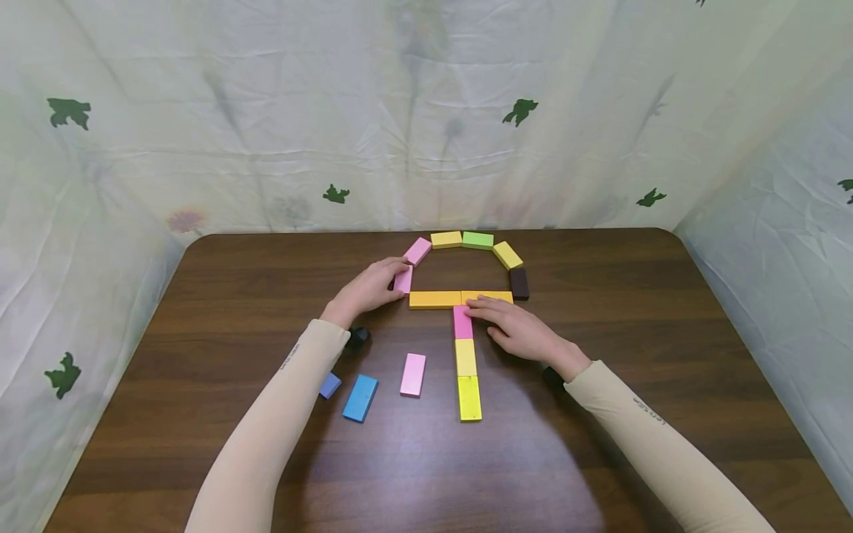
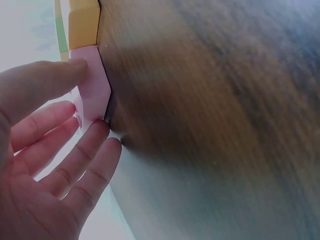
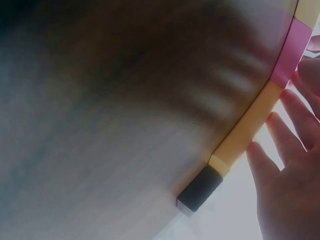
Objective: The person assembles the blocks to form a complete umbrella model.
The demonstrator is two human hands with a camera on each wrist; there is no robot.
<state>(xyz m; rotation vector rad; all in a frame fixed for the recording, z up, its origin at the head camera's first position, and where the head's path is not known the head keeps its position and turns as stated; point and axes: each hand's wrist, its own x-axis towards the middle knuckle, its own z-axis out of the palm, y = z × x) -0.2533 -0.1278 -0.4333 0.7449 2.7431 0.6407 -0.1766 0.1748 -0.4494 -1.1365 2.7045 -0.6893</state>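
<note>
My left hand [image 1: 369, 291] pinches a pink block [image 1: 403, 280] at the left side of an arch of blocks, thumb at its near end and fingers toward its far end. In the left wrist view that pink block [image 2: 92, 87] lies between thumb and fingers, against an orange block [image 2: 83, 22]. My right hand [image 1: 523, 328] has its fingers stretched out, tips touching the right orange block [image 1: 496, 296] near the top of a pink block [image 1: 463, 323]. The right wrist view shows those fingertips along the orange block [image 3: 247, 125].
The arch continues with another pink block [image 1: 417, 251], a green block [image 1: 477, 240], yellow blocks [image 1: 509, 255] and a dark block [image 1: 518, 283]. Below the orange row runs a stem with yellow blocks [image 1: 466, 358]. A loose pink block [image 1: 413, 374] and blue blocks [image 1: 360, 398] lie left.
</note>
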